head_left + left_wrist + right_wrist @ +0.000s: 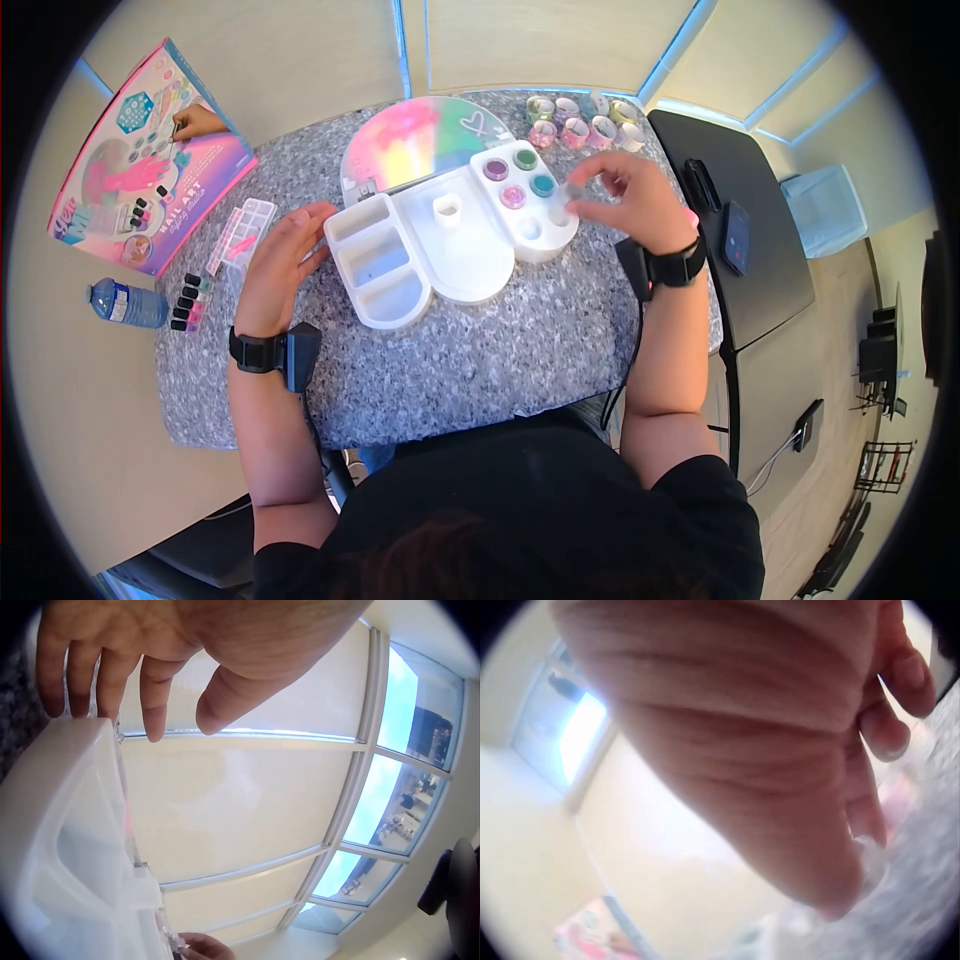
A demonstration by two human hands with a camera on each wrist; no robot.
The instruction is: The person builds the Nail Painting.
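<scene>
A white plastic tray (468,275) lies on the speckled table, with three compartments on its left and round wells on its right. Small pots sit in the wells: a purple pot (496,169), a green pot (525,158), a pink pot (513,196) and a teal pot (542,185). My right hand (640,200) pinches a small clear pot (871,864) between thumb and index finger, just off the tray's right edge. My left hand (283,262) has its fingers extended, their tips right at the tray's left rim (82,731).
Behind the tray stands a rainbow-coloured round panel (415,140). Several glittery rolls (585,122) cluster at the back right. On the left are a nail art box (150,170), a water bottle (128,303), nail polish bottles (188,302) and a clear case (250,225).
</scene>
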